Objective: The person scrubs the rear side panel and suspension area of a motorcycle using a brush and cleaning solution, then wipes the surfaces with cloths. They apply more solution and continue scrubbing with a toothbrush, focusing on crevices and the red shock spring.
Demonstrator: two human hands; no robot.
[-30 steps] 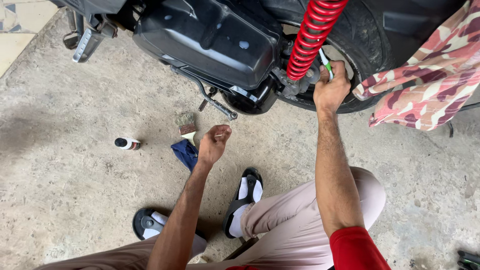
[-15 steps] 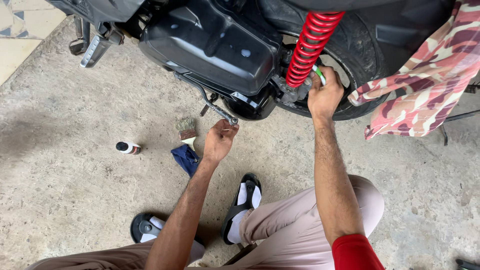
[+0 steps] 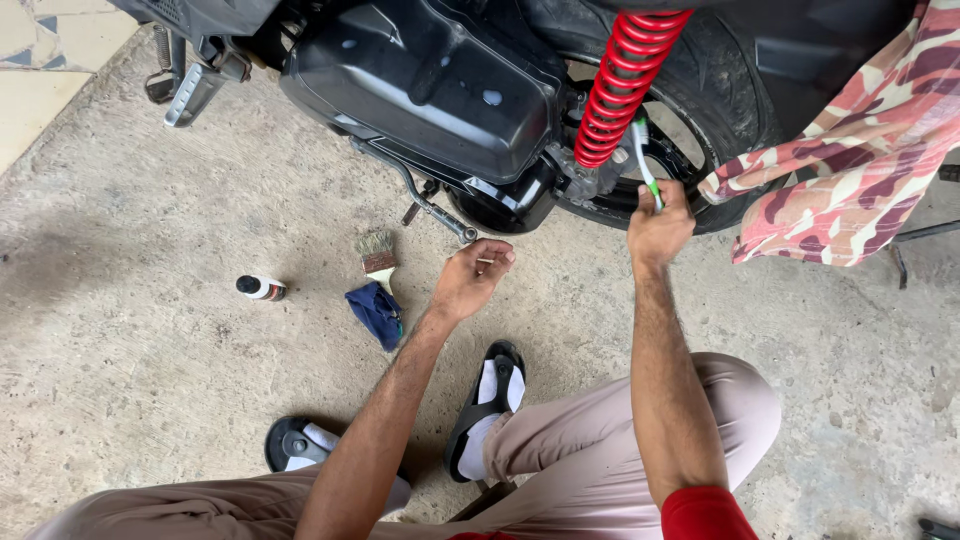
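Head view: right hand (image 3: 660, 228) grips green-white brush (image 3: 645, 160); left hand (image 3: 472, 280) pinches small pin (image 3: 486, 261).

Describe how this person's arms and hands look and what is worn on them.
Both arms are bare from the upper arm down, lean and hairy along the forearms. The left hand and right hand are ungloved, with no watch, ring or band visible. A short red sleeve covers the right upper arm; the left arm's sleeve is out of view.
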